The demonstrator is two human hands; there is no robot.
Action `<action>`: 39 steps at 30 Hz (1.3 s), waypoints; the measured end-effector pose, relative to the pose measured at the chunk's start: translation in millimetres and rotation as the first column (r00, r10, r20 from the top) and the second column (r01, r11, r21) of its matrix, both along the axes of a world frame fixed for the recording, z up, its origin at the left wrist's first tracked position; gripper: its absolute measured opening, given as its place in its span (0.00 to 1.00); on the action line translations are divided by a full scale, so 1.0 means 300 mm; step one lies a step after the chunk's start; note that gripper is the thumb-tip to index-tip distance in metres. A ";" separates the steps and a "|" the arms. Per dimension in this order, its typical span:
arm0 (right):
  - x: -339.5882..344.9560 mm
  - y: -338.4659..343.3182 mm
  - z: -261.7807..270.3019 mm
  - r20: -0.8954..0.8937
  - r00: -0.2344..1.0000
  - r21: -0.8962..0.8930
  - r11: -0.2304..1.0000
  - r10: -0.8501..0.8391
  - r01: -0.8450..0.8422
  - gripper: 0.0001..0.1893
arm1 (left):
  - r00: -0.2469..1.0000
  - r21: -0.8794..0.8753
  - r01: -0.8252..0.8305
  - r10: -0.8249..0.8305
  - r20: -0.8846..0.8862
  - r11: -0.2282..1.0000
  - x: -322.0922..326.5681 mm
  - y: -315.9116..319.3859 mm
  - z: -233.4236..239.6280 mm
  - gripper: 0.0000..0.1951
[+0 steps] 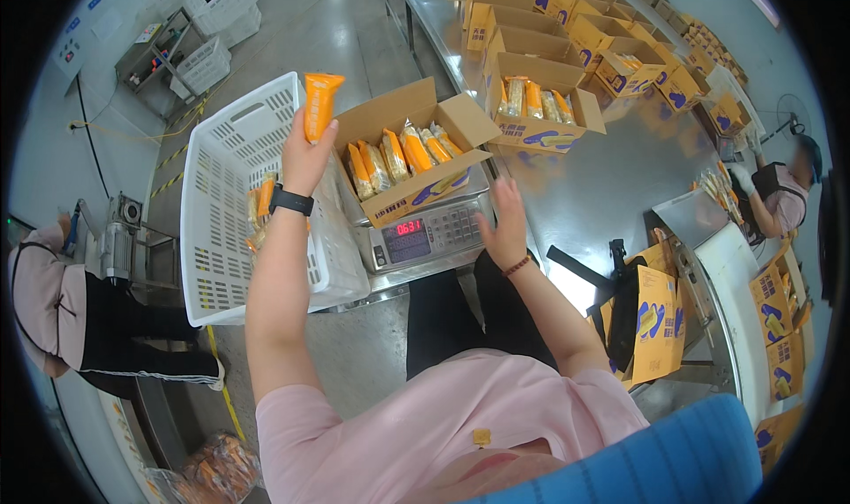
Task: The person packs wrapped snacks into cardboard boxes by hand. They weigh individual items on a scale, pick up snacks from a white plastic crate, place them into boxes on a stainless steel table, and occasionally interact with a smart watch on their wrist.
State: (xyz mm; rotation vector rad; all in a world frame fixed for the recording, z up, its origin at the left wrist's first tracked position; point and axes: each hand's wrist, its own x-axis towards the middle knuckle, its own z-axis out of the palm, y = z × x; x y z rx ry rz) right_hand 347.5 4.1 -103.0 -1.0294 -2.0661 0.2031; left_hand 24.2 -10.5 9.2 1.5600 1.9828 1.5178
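Observation:
My left hand (pixel 309 146) holds an orange wrapped snack bar (pixel 321 105) upright, above the rim of a white slotted plastic crate (pixel 229 122). Several more wrapped bars (pixel 260 202) lie inside that crate. To the right of this hand, an open cardboard box (pixel 392 109) sits tilted on a digital weighing scale (pixel 431 235) with a lit red display. A row of wrapped bars (pixel 415 150) fills part of the box. My right hand (pixel 506 221) is empty, fingers apart, just over the right end of the scale's keypad.
Beyond the scale, a steel table (pixel 597 162) carries an open box of bars (pixel 531 128) and many open cartons (pixel 514 39). At right, a co-worker (pixel 783 195) stands near a bar pile (pixel 720 188). Another person (pixel 60 298) bends at far left. Cartons (pixel 654 324) and a black strap stand right of me.

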 end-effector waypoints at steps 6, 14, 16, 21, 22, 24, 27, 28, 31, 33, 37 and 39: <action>0.041 0.101 -0.204 -0.569 0.733 -0.607 0.792 -0.372 -0.069 0.38 | 0.996 0.194 -0.076 0.068 0.048 0.978 -0.037 0.024 -0.015 0.20; -0.218 0.068 0.193 -0.661 0.421 -0.713 0.343 -0.621 -0.612 0.34 | 0.991 0.194 -0.102 0.082 0.108 0.976 -0.048 0.002 -0.002 0.19; -0.252 0.097 0.190 -0.630 0.375 -0.609 0.133 -0.680 -0.782 0.34 | 0.992 0.186 -0.109 0.095 0.081 0.977 -0.039 0.007 0.007 0.19; -0.302 0.062 0.102 -0.739 0.325 -0.477 0.117 -0.590 -0.871 0.17 | 0.990 0.202 -0.128 0.112 0.088 0.971 -0.067 0.021 -0.029 0.19; -0.278 0.038 0.096 -0.775 0.298 -0.447 0.150 -0.557 -0.882 0.16 | 0.988 0.204 -0.140 0.123 0.093 0.969 -0.078 0.016 -0.032 0.19; -0.197 -0.011 0.121 -0.821 0.263 -0.410 0.204 -0.506 -0.889 0.16 | 0.979 0.193 -0.166 0.137 0.153 0.967 -0.085 0.017 -0.030 0.19; 0.021 -0.077 0.221 -0.822 0.186 -0.393 0.299 -0.538 -0.870 0.18 | 0.947 0.139 -0.181 0.134 0.292 0.974 -0.070 0.033 -0.045 0.18; 0.077 -0.096 0.246 -0.821 0.157 -0.407 0.372 -0.548 -0.834 0.17 | 0.940 0.125 -0.175 0.128 0.317 0.977 -0.084 0.039 -0.060 0.18; 0.232 -0.090 0.270 -0.771 0.185 -0.537 0.465 -0.610 -0.704 0.17 | 0.902 0.069 -0.182 0.139 0.408 0.981 -0.088 0.055 -0.082 0.17; 0.324 -0.008 0.189 -0.783 0.167 -0.533 0.507 -0.600 -0.677 0.16 | 0.874 0.060 -0.159 0.112 0.473 0.985 -0.115 0.056 -0.108 0.19; 0.320 0.213 0.017 -0.675 0.200 -0.643 0.434 -0.710 -0.630 0.16 | 0.897 0.018 -0.138 0.117 0.426 0.990 -0.088 0.045 -0.087 0.17; 0.202 0.293 -0.010 -0.723 0.191 -0.606 0.476 -0.664 -0.638 0.15 | 0.917 -0.025 -0.104 0.105 0.384 0.994 -0.058 0.045 -0.068 0.16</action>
